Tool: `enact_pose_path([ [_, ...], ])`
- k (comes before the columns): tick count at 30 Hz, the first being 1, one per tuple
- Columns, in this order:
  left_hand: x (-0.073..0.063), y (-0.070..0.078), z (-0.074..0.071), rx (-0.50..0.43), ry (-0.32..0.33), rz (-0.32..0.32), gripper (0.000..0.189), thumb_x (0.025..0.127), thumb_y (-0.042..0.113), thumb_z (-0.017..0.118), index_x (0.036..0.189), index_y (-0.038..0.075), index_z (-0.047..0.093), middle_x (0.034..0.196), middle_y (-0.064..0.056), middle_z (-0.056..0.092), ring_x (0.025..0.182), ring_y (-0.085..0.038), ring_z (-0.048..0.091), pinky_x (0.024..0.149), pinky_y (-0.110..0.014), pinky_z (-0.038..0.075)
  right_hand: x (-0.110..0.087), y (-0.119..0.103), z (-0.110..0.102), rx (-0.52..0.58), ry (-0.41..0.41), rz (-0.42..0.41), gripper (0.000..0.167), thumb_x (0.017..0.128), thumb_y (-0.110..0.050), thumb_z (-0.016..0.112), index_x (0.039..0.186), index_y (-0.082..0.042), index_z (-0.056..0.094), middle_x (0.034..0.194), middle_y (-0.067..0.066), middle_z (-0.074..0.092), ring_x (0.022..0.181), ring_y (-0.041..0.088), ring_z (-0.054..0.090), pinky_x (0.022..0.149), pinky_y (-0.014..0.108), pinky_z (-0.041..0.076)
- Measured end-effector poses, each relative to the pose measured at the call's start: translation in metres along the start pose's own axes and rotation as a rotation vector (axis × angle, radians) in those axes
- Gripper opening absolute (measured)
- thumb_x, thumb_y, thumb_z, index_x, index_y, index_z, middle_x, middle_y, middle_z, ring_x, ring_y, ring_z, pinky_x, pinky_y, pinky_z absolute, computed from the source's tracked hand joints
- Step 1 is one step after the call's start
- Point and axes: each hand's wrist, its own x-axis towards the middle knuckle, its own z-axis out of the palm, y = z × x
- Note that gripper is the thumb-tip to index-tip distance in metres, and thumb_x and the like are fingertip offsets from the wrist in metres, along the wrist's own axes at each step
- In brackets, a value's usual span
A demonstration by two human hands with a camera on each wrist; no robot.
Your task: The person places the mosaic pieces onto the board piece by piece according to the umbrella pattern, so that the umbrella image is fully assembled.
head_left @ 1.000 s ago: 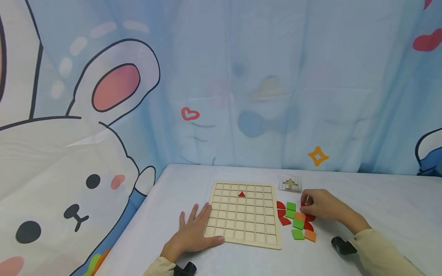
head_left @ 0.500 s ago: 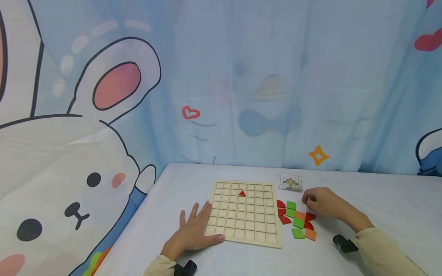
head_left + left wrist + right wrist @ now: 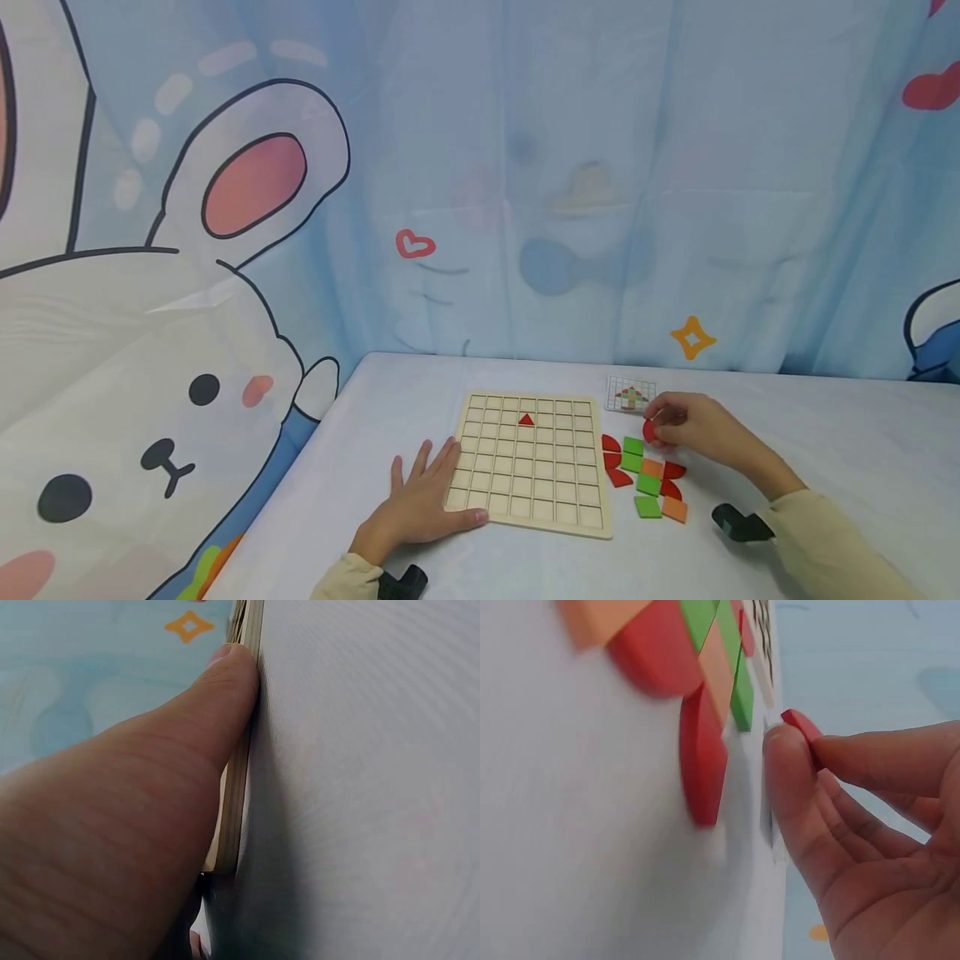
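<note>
A pale wooden grid board (image 3: 528, 477) lies on the white table, with a red triangle tile (image 3: 527, 420) in one of its upper squares. My left hand (image 3: 416, 507) rests at the board's left side, fingers spread and straight, the thumb (image 3: 225, 690) along its near edge. Between thumb and index finger my right hand (image 3: 701, 429) pinches a red tile with a curved edge (image 3: 648, 431), just above the loose tiles. In the right wrist view that red tile (image 3: 802, 727) is partly hidden by the fingertips.
Right of the board lie loose tiles: several green squares (image 3: 648, 507), orange squares (image 3: 674, 510) and red rounded pieces (image 3: 611, 460). A small pattern card (image 3: 627, 394) lies behind them, near my right fingers. A printed blue curtain (image 3: 480, 208) hangs behind the table.
My right hand has come away from the red tiles at the right and moved up and slightly left, with a red tile now showing in its fingers. The left hand stays put.
</note>
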Motion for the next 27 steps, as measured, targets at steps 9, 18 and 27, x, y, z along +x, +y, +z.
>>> enact_pose_path([
  [9,0.000,0.000,0.000,-0.009,0.006,0.015,0.116,0.092,0.076,0.066,0.171,0.005,0.020,0.178,-0.009,0.017,0.163,-0.041,0.001,0.119,-0.075,-0.007,0.013,-0.019,0.016,0.179,-0.019,-0.055,0.026,0.098,0.003,0.064,0.124,0.009,0.064,0.104,0.013,0.066,0.089,0.027,0.071,0.079,0.031,0.062],
  [18,0.004,-0.002,0.000,0.013,0.004,0.019,0.116,0.092,0.078,0.064,0.172,0.007,0.019,0.179,-0.007,0.016,0.164,-0.040,0.002,0.119,-0.075,-0.006,0.033,-0.041,0.040,0.296,-0.030,-0.087,0.017,0.101,0.004,0.065,0.117,0.009,0.061,0.101,0.015,0.067,0.083,0.030,0.075,0.075,0.038,0.064],
  [27,-0.001,0.001,-0.001,0.029,0.017,-0.003,0.116,0.091,0.077,0.066,0.171,0.005,0.021,0.178,-0.008,0.018,0.163,-0.040,0.004,0.120,-0.075,-0.005,0.053,-0.068,0.071,0.275,0.003,-0.118,0.008,0.100,0.001,0.070,0.106,0.004,0.065,0.089,0.017,0.073,0.075,0.032,0.072,0.062,0.037,0.059],
])
